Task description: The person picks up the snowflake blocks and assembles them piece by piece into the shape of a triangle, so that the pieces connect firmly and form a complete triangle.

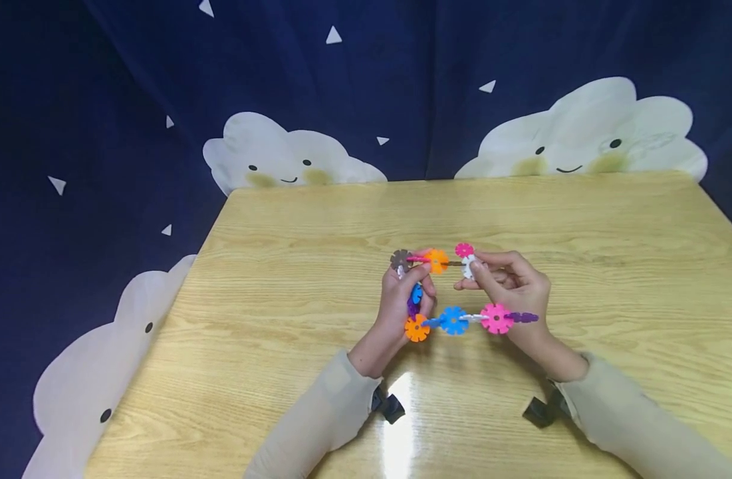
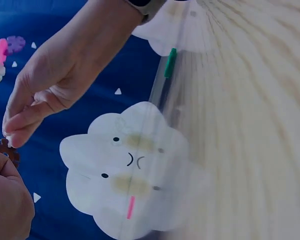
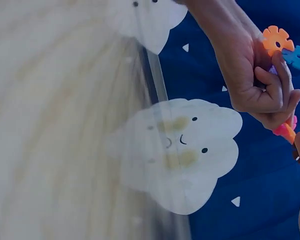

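Flower-shaped, notched plastic discs are slotted together into a bent chain. In the head view my left hand (image 1: 395,296) grips its side, with a grey disc (image 1: 401,260) at one corner and an orange disc (image 1: 417,328) at the other. My right hand (image 1: 515,283) pinches a white disc (image 1: 468,267) that joins a brown disc (image 1: 455,263) and a small pink disc (image 1: 464,249). Toward my body the other arm runs through a blue disc (image 1: 453,320) and a pink disc (image 1: 496,319) to a purple disc (image 1: 525,317), its free end. My left palm partly hides the chain.
Beneath both hands lies a wooden table (image 1: 270,266). A dark blue curtain (image 1: 389,80) with white clouds hangs along its back and left edges. Black wrist-camera mounts sit below both cuffs. In the left wrist view a green strip (image 2: 170,63) shows near the table edge.
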Demonstrator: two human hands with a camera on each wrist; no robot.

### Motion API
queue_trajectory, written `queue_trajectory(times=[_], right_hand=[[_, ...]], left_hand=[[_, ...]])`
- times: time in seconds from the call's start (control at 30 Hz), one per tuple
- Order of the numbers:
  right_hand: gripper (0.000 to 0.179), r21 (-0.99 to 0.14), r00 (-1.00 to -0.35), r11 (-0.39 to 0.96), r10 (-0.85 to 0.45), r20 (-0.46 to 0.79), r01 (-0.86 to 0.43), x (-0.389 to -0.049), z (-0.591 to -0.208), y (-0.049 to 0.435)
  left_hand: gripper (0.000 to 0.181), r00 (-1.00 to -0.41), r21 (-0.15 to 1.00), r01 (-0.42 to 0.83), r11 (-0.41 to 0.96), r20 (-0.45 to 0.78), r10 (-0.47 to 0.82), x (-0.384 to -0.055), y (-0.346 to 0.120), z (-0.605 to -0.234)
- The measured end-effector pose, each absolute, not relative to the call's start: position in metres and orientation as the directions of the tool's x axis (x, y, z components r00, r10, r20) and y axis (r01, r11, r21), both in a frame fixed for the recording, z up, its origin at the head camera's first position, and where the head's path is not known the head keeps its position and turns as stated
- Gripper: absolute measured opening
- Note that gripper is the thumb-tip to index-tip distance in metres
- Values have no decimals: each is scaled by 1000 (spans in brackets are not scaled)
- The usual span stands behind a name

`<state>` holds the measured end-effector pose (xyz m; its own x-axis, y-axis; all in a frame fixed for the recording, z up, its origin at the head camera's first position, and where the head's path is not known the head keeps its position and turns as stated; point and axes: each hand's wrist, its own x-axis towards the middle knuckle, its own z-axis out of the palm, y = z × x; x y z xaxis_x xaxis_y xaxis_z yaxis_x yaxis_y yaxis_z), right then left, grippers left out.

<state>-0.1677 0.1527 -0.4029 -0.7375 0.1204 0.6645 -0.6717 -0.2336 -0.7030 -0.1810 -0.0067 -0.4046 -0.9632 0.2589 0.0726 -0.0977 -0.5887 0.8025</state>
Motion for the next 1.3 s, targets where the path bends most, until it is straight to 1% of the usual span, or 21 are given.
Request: queue_trajectory(times=[0.2, 0.43, 0.7, 0.97, 1.2, 1.3], right_hand=[[18, -680, -709, -212, 120, 694, -702, -165, -403, 151], [19, -664, -696, -230, 98, 711, -711, -167, -403, 153], [15, -624, -643, -180, 73, 763, -761, -171, -400, 156], [16, -634, -647, -149, 66, 759, -759, -173, -396, 158], [15, -647, -675, -220, 82, 733, -730, -172, -396, 158], [16, -657, -686, -227, 82, 723, -719, -172, -396, 158]], left_hand=[[22, -958, 802, -117, -585, 65, 281, -180, -7, -404], [22, -957, 802, -134, -582, 49, 287, -179, -6, -404], [21, -955, 789, -124, -601, 69, 288, -179, -7, -402], [21, -958, 786, -99, -610, 91, 273, -181, -9, -400], [23, -953, 787, -87, -611, 113, 282, -181, -10, -402], [23, -949, 791, -83, -607, 124, 291, -181, -11, -403]])
